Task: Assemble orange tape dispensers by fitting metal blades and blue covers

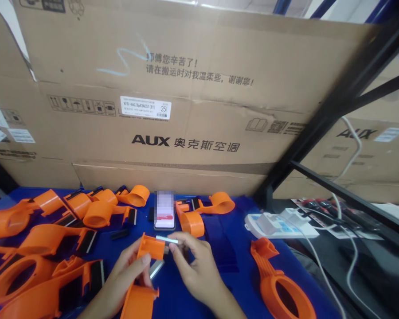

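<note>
My left hand (128,268) grips an orange plastic tape-dispenser body (145,274) near the table's front edge, fingers wrapped round its neck. My right hand (194,261) pinches a thin serrated metal blade (167,239) between thumb and fingers and holds it against the top front edge of that orange body. A second shiny metal strip (157,268) shows just below, between the two hands. Both hands are over the blue table (226,266).
Several orange dispenser parts (46,248) are piled at the left; more lie behind (206,210), and one lies at the right (279,288). A phone (165,212) stands upright behind the hands. A white power strip (279,223) with cables sits right. Large cardboard boxes (186,110) wall the back.
</note>
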`<action>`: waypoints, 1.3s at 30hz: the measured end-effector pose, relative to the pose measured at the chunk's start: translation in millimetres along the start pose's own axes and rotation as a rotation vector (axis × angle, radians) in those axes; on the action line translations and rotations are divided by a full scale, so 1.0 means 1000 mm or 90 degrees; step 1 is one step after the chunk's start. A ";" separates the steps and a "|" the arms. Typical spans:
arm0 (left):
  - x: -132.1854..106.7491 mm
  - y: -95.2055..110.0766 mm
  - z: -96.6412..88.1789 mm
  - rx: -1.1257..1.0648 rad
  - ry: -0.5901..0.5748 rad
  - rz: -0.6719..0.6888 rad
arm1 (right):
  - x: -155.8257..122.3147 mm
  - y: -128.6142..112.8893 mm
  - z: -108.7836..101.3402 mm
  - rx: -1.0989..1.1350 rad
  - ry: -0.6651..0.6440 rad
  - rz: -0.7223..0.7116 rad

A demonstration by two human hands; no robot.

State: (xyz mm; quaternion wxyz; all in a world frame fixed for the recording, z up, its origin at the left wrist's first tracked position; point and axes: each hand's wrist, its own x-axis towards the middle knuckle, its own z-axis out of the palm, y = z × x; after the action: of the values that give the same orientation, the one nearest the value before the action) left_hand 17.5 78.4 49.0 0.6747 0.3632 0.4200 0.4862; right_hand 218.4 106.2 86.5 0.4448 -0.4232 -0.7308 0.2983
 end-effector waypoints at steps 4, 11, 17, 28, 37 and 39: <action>-0.001 -0.001 0.005 0.037 0.003 0.006 | -0.002 0.003 0.007 0.008 -0.001 0.022; 0.001 0.005 0.006 0.029 0.051 0.021 | -0.005 0.001 0.010 0.036 0.114 0.058; -0.003 0.006 0.007 0.039 0.009 0.012 | -0.005 -0.006 0.007 0.028 -0.034 -0.007; 0.003 0.008 0.001 -0.030 0.058 0.022 | -0.012 0.000 -0.012 -0.101 0.139 -0.071; 0.000 0.011 0.004 -0.045 0.052 0.004 | -0.097 0.024 -0.055 -0.543 0.004 0.044; 0.000 0.011 0.004 -0.038 0.050 0.003 | -0.109 0.033 -0.054 -0.548 -0.018 0.037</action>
State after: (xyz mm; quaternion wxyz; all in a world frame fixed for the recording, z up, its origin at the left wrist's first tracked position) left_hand 17.6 80.9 60.1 0.6669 0.3247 0.4309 0.5139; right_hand 305.4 28.3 39.5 0.2090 -0.5868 -0.7822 -0.0157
